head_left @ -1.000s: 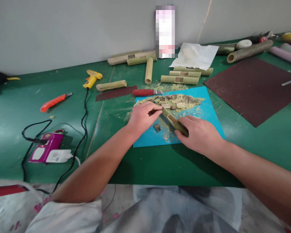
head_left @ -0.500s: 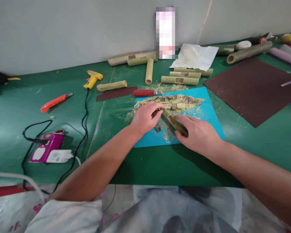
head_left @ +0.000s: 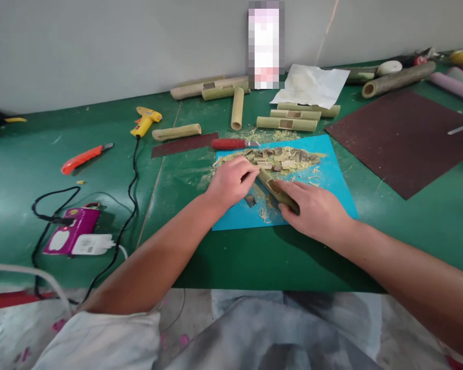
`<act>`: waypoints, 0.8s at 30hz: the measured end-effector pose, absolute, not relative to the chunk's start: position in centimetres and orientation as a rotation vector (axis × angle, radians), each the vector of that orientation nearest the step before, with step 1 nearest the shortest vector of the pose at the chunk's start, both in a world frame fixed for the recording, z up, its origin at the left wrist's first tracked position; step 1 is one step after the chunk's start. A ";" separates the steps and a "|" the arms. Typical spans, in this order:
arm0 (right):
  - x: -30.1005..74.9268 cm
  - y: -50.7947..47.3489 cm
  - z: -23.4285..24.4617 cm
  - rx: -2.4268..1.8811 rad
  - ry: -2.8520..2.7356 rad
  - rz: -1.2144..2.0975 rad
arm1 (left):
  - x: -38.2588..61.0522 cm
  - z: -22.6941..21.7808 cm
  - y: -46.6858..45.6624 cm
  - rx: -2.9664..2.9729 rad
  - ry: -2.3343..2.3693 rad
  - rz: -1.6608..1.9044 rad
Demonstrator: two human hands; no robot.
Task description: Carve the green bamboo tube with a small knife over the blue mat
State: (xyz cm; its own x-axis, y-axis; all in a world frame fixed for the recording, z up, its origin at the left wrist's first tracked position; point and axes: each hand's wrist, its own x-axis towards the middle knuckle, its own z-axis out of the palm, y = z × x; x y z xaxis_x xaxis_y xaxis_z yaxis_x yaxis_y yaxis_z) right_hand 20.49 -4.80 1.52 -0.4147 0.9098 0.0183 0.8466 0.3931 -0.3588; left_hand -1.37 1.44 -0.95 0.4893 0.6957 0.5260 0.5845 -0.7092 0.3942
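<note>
A short bamboo tube with a cut-out opening in its side lies slantwise above a blue sheet. My right hand is closed round its lower end, the fingers lying along the opening. My left hand is closed at the tube's upper end, thumb and fingertips pinched there; whether anything small sits inside those fingers is hidden. Bamboo chips and shavings are heaped on the sheet just beyond both hands. Behind that heap lies a red-handled carving knife. One dark chip rests below my left hand.
Several cut bamboo tubes lie toward the wall, near a white paper. Left are a yellow glue gun, an orange utility knife and a purple power strip with cords. A dark brown sheet lies right.
My right fingers have shifted slightly over the tube's opening. My left hand stays at the upper end, with its fingers a little changed. The whole view has tilted slightly.
</note>
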 end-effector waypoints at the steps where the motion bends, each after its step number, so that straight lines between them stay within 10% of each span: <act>1: 20.5 -4.8 1.6 -1.578 -2.441 0.432 | -1.4 -1.0 1.5 2.582 1.103 1.005; 24: 20.5 -5.2 1.7 -1.636 -2.460 0.385 | -1.4 -1.0 1.4 2.633 1.057 0.992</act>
State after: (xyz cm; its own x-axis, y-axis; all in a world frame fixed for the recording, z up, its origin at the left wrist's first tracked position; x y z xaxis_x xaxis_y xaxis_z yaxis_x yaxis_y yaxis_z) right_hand 20.52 -5.21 1.75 -0.3878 0.9217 -0.0073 0.8798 0.3678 -0.3012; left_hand -1.36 1.43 -1.03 0.5367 0.6582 0.5279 0.5687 -0.7444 0.3499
